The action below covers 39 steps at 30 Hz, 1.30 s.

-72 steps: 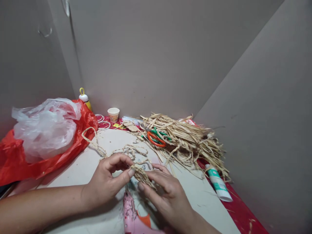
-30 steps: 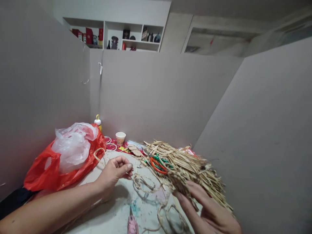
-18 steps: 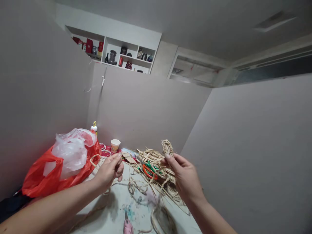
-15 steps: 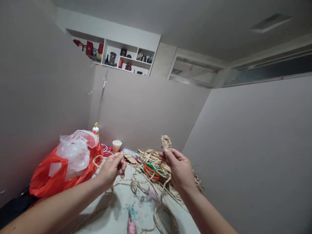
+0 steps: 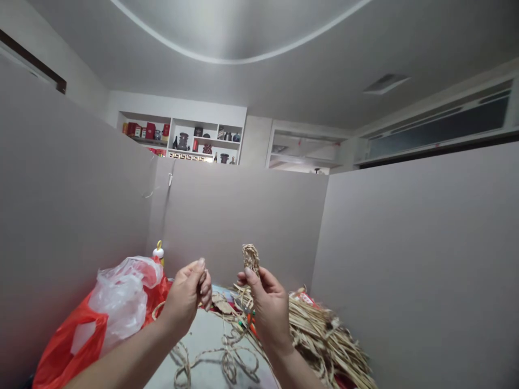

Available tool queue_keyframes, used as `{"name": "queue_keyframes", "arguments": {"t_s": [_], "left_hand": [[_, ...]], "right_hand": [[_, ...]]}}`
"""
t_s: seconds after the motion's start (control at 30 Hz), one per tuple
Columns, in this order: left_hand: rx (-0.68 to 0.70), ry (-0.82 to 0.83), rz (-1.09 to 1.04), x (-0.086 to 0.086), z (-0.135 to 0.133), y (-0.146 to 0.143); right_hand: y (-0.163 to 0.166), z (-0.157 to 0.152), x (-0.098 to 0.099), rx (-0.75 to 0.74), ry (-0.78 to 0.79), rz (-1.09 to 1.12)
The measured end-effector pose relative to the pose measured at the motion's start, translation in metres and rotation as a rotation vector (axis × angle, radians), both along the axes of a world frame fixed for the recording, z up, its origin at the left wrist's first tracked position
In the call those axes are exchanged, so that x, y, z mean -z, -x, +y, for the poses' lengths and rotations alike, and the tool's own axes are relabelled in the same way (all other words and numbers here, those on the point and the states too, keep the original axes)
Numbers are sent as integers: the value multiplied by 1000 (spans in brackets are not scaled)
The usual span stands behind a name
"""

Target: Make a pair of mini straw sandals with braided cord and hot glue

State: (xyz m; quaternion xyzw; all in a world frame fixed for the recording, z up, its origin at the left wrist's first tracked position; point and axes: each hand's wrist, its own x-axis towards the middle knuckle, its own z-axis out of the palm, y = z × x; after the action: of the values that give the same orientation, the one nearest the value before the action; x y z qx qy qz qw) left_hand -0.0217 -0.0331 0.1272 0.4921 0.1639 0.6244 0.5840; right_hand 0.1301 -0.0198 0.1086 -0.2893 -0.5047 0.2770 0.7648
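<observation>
My right hand (image 5: 270, 310) pinches a small coiled piece of braided straw (image 5: 251, 257) upright between thumb and fingers. To its left, my left hand (image 5: 184, 302) is closed, thumb pressed against the forefinger. Whatever those fingertips hold, if anything, is too small to make out. A long twisted straw cord (image 5: 230, 364) lies in loose loops on the pale tabletop (image 5: 206, 329) below both hands. Behind and right of my right hand spreads a heap of dry straw strands (image 5: 332, 340). Orange-handled scissors (image 5: 252, 326) are mostly hidden behind that hand.
A red plastic bag (image 5: 67, 351) with a clear white bag (image 5: 121, 305) on it sits at the left. Behind them stands a white bottle with a yellow tip (image 5: 159, 252). Grey partitions (image 5: 219, 216) enclose the table, and shelves (image 5: 206, 143) hang beyond.
The view has tilted up, showing more ceiling and less tabletop; the pink-handled tool has left the picture. Both hands keep their grips, and the right one appears closer to the left.
</observation>
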Motion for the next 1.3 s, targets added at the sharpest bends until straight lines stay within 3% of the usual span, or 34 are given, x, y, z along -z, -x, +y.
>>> {"name": "queue_keyframes", "arguments": {"t_s": [0.17, 0.37, 0.5, 0.73, 0.97, 1.3], "left_hand": [[-99, -64, -79, -12, 7, -28], [-110, -49, -64, -9, 13, -45], [-122, -76, -22, -4, 19, -45], [-340, -101, -20, -4, 32, -28], [-276, -98, -55, -5, 28, -11], [-112, -156, 50, -6, 17, -12]], "right_hand": [[-10, -1, 0, -40, -21, -20], [-16, 5, -2, -80, -42, -12], [-12, 16, -14, -141, -43, -42], [-3, 25, -20, -223, -43, -71], [-1, 13, -15, -357, 33, -237], [-14, 2, -17, -379, 79, -495]]}}
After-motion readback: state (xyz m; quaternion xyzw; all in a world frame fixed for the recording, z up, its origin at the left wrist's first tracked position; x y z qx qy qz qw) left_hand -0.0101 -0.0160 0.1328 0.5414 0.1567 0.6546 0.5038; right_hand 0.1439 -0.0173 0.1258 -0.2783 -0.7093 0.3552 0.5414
